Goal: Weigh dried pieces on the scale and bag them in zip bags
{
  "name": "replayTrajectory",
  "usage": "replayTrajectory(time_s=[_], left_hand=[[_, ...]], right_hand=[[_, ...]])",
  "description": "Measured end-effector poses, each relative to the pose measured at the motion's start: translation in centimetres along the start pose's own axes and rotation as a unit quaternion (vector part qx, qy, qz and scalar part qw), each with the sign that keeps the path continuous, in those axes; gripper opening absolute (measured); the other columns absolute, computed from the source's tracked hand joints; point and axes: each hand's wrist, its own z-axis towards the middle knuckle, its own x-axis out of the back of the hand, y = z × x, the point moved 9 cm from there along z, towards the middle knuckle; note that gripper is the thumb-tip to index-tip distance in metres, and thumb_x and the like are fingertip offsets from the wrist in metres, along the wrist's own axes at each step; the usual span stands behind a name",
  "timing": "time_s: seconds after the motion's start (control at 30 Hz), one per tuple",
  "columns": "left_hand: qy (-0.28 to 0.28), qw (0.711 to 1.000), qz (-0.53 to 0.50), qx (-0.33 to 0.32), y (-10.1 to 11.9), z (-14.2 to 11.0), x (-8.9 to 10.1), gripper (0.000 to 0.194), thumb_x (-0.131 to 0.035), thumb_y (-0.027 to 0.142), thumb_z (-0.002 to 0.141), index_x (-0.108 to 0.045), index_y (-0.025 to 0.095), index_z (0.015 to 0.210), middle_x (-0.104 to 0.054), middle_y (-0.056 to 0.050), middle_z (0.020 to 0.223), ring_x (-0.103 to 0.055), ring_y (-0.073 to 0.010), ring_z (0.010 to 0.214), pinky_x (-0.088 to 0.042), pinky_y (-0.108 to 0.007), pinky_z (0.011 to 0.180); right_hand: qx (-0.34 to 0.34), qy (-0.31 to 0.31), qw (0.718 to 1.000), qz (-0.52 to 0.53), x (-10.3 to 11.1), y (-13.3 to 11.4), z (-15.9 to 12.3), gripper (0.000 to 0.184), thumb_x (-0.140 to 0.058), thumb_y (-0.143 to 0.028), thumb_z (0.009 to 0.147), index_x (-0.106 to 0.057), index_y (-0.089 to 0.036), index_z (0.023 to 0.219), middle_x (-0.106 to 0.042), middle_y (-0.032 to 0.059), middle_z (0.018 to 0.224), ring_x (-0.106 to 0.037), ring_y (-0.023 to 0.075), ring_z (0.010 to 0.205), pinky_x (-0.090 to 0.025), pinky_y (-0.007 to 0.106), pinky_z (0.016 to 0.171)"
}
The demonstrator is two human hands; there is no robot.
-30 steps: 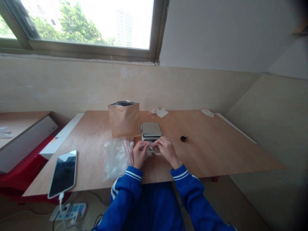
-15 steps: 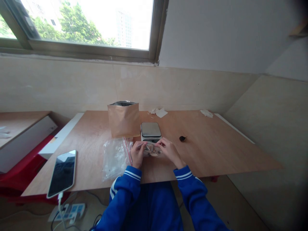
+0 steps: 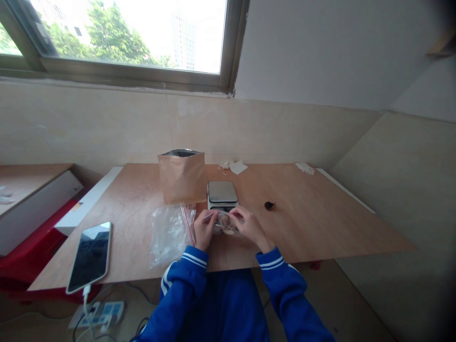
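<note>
Between my two hands is a small clear plastic bag [image 3: 225, 222] with brownish pieces inside; their exact kind is too small to tell. My left hand [image 3: 204, 230] pinches the bag's top edge on the left, and my right hand [image 3: 248, 225] pinches the same edge on the right. Just beyond the hands stands a digital scale [image 3: 223, 192] with a bare metal plate; its front is partly hidden by my fingers. Left of my left hand lies a larger clear zip bag [image 3: 171, 236] with a red seal line, flat on the table.
An upright brown paper pouch [image 3: 182, 178] with its top open stands behind the zip bag. A phone [image 3: 90, 257] on a charging cable lies at the left edge. A small dark object [image 3: 270, 205] sits to the right. White scraps [image 3: 238, 166] lie near the wall.
Both hands keep hold of the small bag's top edge. The fingers have shifted slightly, and the brown pieces show a little more clearly between them.
</note>
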Motion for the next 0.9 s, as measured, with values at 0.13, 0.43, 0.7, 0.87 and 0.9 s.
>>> replayTrajectory(time_s=[0.13,0.43,0.7,0.87,0.9], left_hand=[[-0.046,0.999,0.009,-0.019,0.2,-0.3,-0.8,0.024,-0.065,0.041,0.085,-0.072,0.018,0.084,-0.069,-0.006,0.082,-0.066,-0.0188,0.079,-0.053,-0.029,0.073],[-0.049,0.988,0.116,-0.094,1.5,-0.3,-1.0,0.018,-0.063,0.037,0.088,-0.074,0.023,0.084,-0.071,-0.004,0.083,-0.063,-0.0199,0.081,-0.049,-0.032,0.074],[-0.019,0.989,0.124,-0.081,1.0,-0.3,-0.4,0.022,-0.060,0.038,0.090,-0.071,0.021,0.083,-0.069,-0.005,0.081,-0.063,-0.0189,0.078,-0.049,-0.030,0.072],[-0.052,0.993,0.091,-0.045,-0.2,-0.4,-1.0,0.026,-0.058,0.041,0.090,-0.070,0.019,0.086,-0.069,-0.006,0.086,-0.065,-0.0195,0.084,-0.050,-0.030,0.075],[-0.050,0.995,0.085,-0.028,-0.5,-0.4,-1.0,0.027,-0.058,0.042,0.090,-0.070,0.018,0.086,-0.070,-0.006,0.086,-0.065,-0.0198,0.084,-0.051,-0.030,0.076]], right_hand=[[0.000,0.008,1.000,0.002,-0.4,-0.3,0.0,0.017,-0.052,-0.022,0.093,-0.058,-0.022,0.077,-0.064,0.0020,0.079,-0.060,0.0181,0.077,-0.046,0.029,0.071],[-0.008,0.010,0.999,-0.035,-1.5,0.5,-0.5,0.017,-0.049,-0.018,0.093,-0.051,-0.022,0.077,-0.060,0.0015,0.078,-0.058,0.0186,0.075,-0.043,0.028,0.068],[-0.038,-0.008,0.997,-0.072,-1.2,1.7,-1.4,0.016,-0.054,-0.028,0.094,-0.056,-0.022,0.080,-0.063,0.0000,0.073,-0.058,0.0187,0.071,-0.040,0.027,0.065],[-0.023,0.012,0.991,-0.128,-0.5,1.7,-1.4,0.019,-0.051,-0.022,0.093,-0.057,-0.022,0.076,-0.064,0.0026,0.073,-0.057,0.0200,0.072,-0.038,0.027,0.065],[-0.018,0.024,0.990,-0.135,-0.3,1.5,-1.3,0.020,-0.050,-0.022,0.094,-0.056,-0.022,0.074,-0.064,0.0031,0.073,-0.057,0.0202,0.072,-0.038,0.028,0.066]])
